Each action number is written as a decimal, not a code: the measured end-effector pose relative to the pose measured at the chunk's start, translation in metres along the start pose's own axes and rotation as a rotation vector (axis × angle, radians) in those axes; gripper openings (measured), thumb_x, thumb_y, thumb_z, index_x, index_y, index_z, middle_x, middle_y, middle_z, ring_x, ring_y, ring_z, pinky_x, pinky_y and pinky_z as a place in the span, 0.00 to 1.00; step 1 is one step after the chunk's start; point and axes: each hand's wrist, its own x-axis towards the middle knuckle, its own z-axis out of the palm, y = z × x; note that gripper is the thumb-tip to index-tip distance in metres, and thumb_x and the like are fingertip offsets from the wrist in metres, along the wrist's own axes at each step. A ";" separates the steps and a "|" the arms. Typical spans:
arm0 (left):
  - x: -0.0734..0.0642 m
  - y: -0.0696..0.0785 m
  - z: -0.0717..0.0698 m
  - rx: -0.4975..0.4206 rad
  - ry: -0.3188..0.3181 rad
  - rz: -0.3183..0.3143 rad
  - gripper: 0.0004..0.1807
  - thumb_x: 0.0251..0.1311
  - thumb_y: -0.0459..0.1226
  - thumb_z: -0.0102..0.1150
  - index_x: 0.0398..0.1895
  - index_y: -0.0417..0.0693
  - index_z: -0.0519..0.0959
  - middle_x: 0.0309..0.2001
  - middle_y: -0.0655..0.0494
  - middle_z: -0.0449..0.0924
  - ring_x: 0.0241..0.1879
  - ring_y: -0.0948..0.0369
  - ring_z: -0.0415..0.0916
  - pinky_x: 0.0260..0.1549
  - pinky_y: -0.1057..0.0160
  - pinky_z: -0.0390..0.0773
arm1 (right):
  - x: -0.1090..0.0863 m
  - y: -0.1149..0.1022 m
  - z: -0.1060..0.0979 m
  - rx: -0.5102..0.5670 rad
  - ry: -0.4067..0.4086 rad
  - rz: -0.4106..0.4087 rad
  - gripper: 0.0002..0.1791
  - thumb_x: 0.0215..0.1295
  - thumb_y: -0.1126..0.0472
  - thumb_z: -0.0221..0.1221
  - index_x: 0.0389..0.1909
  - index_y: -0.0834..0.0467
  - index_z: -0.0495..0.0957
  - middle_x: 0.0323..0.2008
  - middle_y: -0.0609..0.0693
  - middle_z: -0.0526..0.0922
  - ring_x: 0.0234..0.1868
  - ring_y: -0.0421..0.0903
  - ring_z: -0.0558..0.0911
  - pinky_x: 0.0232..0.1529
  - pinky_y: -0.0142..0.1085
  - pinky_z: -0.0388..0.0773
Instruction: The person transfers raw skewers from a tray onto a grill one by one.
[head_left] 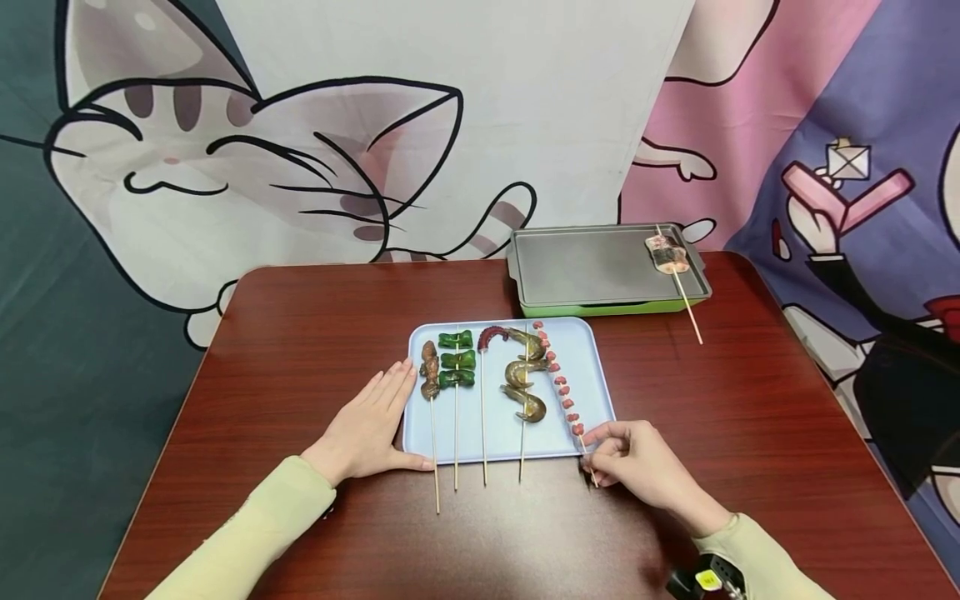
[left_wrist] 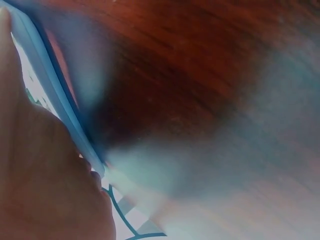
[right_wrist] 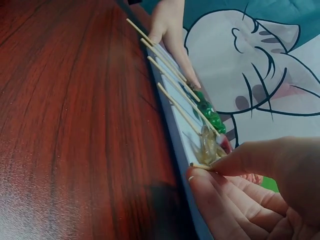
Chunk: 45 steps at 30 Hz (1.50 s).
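A light blue tray (head_left: 498,450) bears several skewers side by side. My left hand (head_left: 367,421) rests flat along its left edge with straight fingers, the thumb by the front rim near the brown meat skewer (head_left: 430,371). At the tray's front right corner, my right hand (head_left: 637,458) pinches the stick end of a skewer of small red pieces (head_left: 562,390) between thumb and fingers; its top lies over the tray. Between them lie a green vegetable skewer (head_left: 457,360), a dark red tentacle skewer (head_left: 491,333) and a shrimp skewer (head_left: 525,372). The pinched stick end (right_wrist: 201,166) shows in the right wrist view.
Behind the tray stands a grey-topped grill plate (head_left: 592,267) with a green base. Another skewer (head_left: 667,254) lies on its right side, its stick jutting over the front edge. The brown wooden table (head_left: 315,325) meets a cartoon cat backdrop (head_left: 225,167).
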 end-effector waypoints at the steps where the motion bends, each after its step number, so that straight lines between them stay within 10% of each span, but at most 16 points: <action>1: 0.000 -0.001 0.001 0.005 0.001 0.001 0.73 0.47 0.83 0.46 0.78 0.29 0.54 0.79 0.36 0.48 0.78 0.45 0.46 0.75 0.49 0.49 | -0.001 -0.001 -0.001 -0.001 -0.002 -0.008 0.11 0.60 0.74 0.65 0.44 0.72 0.81 0.22 0.54 0.84 0.23 0.43 0.83 0.27 0.37 0.85; 45: 0.003 0.005 -0.012 0.015 -0.040 -0.020 0.72 0.48 0.81 0.49 0.77 0.29 0.54 0.79 0.36 0.49 0.77 0.45 0.48 0.74 0.49 0.51 | 0.029 -0.059 -0.099 -0.178 0.331 -0.182 0.12 0.64 0.71 0.66 0.48 0.69 0.82 0.30 0.59 0.88 0.26 0.47 0.87 0.29 0.35 0.86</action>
